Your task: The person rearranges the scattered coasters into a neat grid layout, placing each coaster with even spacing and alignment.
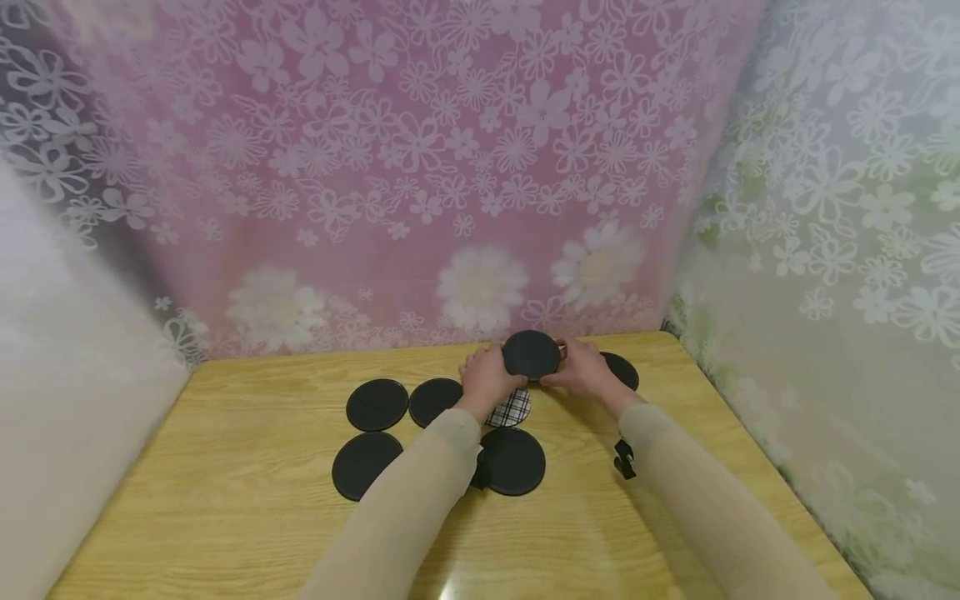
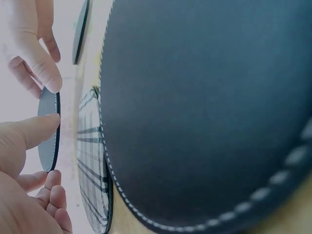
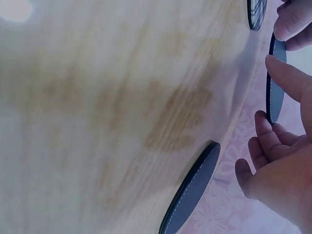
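Note:
Both hands hold one round black coaster (image 1: 532, 356) with pale edge stitching, raised above the far part of the table. My left hand (image 1: 487, 381) pinches its left edge, thumb across the face. On the opposite edge, my right hand (image 1: 582, 367) pinches it between thumb and fingertips, as the right wrist view shows. Beneath the left hand lies a plaid coaster (image 1: 512, 408), partly covered by the hand in the head view. A black coaster (image 1: 513, 462) sits just in front of the plaid one. Beyond the right hand another black coaster (image 1: 622, 372) is partly hidden by the wrist.
To the left lie more black coasters: one at the upper left (image 1: 377, 405), one beside it (image 1: 435, 402), and one nearer me (image 1: 367, 465), partly under the left sleeve. Flowered cloth (image 1: 420, 183) hangs behind the wooden table (image 1: 225, 483) and along its sides.

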Motion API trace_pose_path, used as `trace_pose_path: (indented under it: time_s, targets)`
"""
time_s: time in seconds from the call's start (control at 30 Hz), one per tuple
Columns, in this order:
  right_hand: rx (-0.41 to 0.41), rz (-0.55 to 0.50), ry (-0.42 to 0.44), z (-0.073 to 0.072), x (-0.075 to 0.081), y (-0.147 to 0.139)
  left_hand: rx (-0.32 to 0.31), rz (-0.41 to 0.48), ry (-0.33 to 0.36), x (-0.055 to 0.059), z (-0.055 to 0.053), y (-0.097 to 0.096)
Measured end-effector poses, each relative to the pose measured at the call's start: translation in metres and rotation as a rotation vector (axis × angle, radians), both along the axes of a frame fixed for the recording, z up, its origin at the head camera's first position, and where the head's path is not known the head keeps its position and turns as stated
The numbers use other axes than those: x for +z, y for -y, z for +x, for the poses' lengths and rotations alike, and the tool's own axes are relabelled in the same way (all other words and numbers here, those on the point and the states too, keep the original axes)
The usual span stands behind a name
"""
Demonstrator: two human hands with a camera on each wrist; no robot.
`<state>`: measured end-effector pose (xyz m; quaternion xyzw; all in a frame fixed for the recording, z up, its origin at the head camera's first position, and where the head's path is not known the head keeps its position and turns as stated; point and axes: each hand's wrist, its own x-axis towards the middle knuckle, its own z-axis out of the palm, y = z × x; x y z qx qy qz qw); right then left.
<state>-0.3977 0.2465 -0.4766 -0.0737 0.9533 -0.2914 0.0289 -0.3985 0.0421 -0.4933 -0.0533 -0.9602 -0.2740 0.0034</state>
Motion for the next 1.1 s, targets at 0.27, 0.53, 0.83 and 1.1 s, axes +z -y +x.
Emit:
trace_pose_path:
  time_s: [0.27,0.53,0.83,1.1]
  targets:
    - [-0.006,-0.017,-0.023,0.024,0.003,-0.006,-0.039,0.038,-0.081,0.014,0.030,0.003]
    - [-0.014,-0.069,0.005,0.061,0.005,-0.019,-0.093,0.035,-0.084,0.017,0.059,-0.003]
    - [0.016,-0.123,-0.032,0.098,0.008,-0.024,-0.111,0.040,-0.119,0.013,0.089,-0.001]
    - [0.070,-0.138,-0.010,0.125,0.011,-0.029,-0.172,0.085,-0.143,0.009,0.115,0.005]
